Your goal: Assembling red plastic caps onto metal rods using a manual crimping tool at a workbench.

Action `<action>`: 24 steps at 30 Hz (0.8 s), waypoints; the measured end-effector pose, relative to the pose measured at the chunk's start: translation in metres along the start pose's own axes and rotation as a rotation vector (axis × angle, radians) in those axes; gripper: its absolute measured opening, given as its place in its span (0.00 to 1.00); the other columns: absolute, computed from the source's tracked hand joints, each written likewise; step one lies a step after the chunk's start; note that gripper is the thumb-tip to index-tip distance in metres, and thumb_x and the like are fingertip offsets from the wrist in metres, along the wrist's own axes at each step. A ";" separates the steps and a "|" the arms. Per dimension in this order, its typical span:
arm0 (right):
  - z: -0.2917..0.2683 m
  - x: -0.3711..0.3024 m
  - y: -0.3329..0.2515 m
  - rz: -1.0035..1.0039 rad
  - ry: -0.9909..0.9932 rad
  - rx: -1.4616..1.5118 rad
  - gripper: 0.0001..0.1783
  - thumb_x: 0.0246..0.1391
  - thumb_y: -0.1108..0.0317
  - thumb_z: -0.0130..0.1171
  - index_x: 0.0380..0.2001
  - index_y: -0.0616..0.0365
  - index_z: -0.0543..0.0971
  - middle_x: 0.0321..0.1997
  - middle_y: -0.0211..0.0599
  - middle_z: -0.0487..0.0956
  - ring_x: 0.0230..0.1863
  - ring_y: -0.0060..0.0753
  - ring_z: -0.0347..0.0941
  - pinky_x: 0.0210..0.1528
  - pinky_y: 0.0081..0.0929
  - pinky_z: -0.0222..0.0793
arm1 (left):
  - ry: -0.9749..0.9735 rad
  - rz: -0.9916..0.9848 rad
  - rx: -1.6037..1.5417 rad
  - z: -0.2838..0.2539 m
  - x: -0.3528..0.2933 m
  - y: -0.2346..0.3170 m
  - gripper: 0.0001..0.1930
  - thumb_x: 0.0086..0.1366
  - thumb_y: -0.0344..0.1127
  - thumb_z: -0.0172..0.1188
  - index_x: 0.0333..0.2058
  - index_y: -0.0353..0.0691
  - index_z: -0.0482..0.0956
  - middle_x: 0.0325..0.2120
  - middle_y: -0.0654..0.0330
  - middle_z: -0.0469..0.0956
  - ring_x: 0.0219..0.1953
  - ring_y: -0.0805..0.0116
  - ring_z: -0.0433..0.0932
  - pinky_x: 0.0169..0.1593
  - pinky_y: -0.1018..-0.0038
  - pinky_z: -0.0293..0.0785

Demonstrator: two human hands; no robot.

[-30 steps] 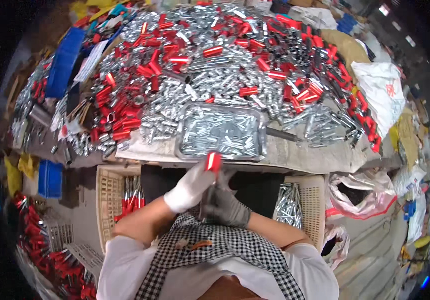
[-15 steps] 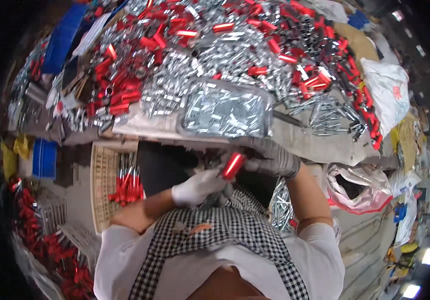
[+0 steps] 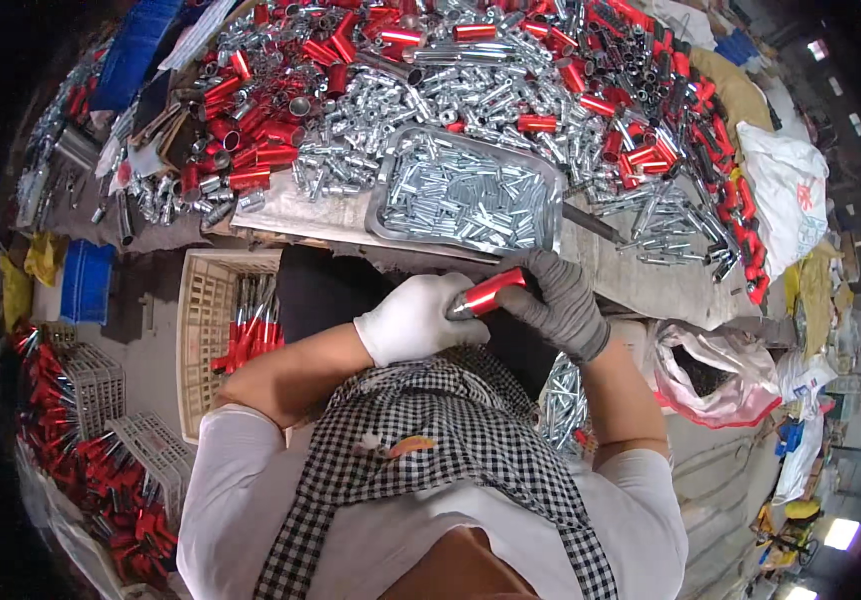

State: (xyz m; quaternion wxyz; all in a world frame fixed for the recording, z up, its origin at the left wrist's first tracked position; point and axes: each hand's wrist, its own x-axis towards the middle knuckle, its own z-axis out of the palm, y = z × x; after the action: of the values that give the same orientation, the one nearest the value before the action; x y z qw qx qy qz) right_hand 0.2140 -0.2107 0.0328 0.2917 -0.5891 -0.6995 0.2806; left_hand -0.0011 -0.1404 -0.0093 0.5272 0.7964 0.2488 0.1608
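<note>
A shiny red metal tube [image 3: 494,290] is held between my two gloved hands just in front of the bench edge, tilted with its right end higher. My left hand [image 3: 413,320], in a white glove, is closed around its left end, where a bit of silver metal shows at the fingers. My right hand [image 3: 561,305], in a grey glove, grips the other end with thumb and fingers. Beyond them, a clear plastic tray [image 3: 379,215] of small silver pins stands on the bench. What lies inside the tube is hidden.
Heaped silver fittings [image 3: 381,110] and red tubes [image 3: 271,150] cover the bench. At my left is a cream crate [image 3: 196,330] of red-handled parts; more red parts [image 3: 46,420] lie farther left. An open white sack [image 3: 741,390] and silver rods [image 3: 563,400] are at my right.
The red tube has moved up and right and turned closer to level. My left hand has risen with it, while the grey-gloved hand has curled in around its right end.
</note>
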 end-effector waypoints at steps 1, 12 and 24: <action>-0.003 0.001 -0.002 -0.002 0.001 -0.001 0.22 0.54 0.54 0.67 0.44 0.59 0.78 0.35 0.38 0.80 0.38 0.32 0.77 0.43 0.29 0.71 | -0.025 -0.010 -0.002 -0.003 0.001 0.002 0.20 0.53 0.44 0.71 0.34 0.34 0.75 0.24 0.47 0.75 0.27 0.52 0.77 0.33 0.63 0.72; -0.014 0.010 -0.024 0.065 0.057 0.009 0.22 0.53 0.48 0.64 0.36 0.58 0.80 0.28 0.45 0.80 0.31 0.43 0.80 0.36 0.34 0.75 | 0.154 0.164 0.122 -0.001 -0.003 0.009 0.14 0.55 0.40 0.65 0.33 0.35 0.75 0.21 0.47 0.76 0.27 0.45 0.79 0.32 0.58 0.73; -0.007 0.017 -0.018 -0.016 -0.057 -0.093 0.24 0.53 0.45 0.63 0.37 0.58 0.81 0.27 0.47 0.79 0.31 0.46 0.79 0.34 0.37 0.73 | -0.178 -0.292 -0.432 0.015 -0.007 0.008 0.12 0.56 0.33 0.64 0.38 0.35 0.77 0.24 0.62 0.77 0.26 0.70 0.76 0.32 0.71 0.74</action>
State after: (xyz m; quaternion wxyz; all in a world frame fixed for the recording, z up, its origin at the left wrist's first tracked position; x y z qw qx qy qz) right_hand 0.2052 -0.1958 0.0520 0.2461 -0.5882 -0.7244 0.2622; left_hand 0.0024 -0.1580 -0.0080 0.7221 0.6323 0.2737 0.0617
